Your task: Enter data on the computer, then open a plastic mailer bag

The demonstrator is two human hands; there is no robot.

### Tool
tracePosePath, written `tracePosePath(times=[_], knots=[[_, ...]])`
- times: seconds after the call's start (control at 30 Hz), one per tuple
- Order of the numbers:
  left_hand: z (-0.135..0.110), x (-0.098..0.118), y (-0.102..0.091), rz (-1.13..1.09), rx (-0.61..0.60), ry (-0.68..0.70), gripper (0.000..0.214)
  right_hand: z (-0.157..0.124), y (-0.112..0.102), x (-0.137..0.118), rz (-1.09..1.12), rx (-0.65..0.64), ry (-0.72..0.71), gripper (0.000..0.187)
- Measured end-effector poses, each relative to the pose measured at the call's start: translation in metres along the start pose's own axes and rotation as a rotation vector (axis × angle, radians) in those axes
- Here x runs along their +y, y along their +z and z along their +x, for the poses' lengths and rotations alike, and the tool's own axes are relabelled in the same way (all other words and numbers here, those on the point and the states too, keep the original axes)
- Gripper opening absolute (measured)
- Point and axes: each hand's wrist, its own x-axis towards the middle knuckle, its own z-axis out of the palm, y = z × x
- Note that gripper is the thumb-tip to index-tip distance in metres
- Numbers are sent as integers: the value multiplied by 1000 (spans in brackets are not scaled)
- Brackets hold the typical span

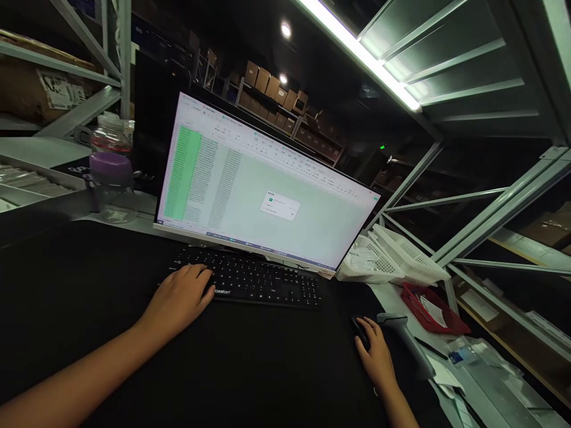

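My left hand (184,297) rests on the left end of a black keyboard (263,288), palm down, fingers stretched over the keys and holding nothing. At the right, my right hand (376,351) is curved over a dark computer mouse (360,331), most of which lies under the fingers. Behind the keyboard stands a monitor (312,235) showing a spreadsheet with a green column at the left and a small white pop-up box near the middle. A grey handheld barcode scanner (408,342) lies just right of my right hand.
A black desk mat (250,368) covers the desk front. Left of the monitor stands a clear jar with a purple lid (111,169). White perforated baskets (375,261), a red tray (428,312) and clear plastic packets (486,356) sit at the right. Metal shelving (486,202) encloses the desk.
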Motion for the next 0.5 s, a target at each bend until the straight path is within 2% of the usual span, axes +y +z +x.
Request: tracePosePath(times=[0.13,0.37,0.5], knots=[[0,0,0,-6,1,-4,41,1,4,7,-3,5,-10,52],[-1,3,-5,-16,-3,-26,38,5,18,38,18,-25,-37,53],[-3,5,-8,-26,2,-48,36,14,23,46,35,-35,-84,53]])
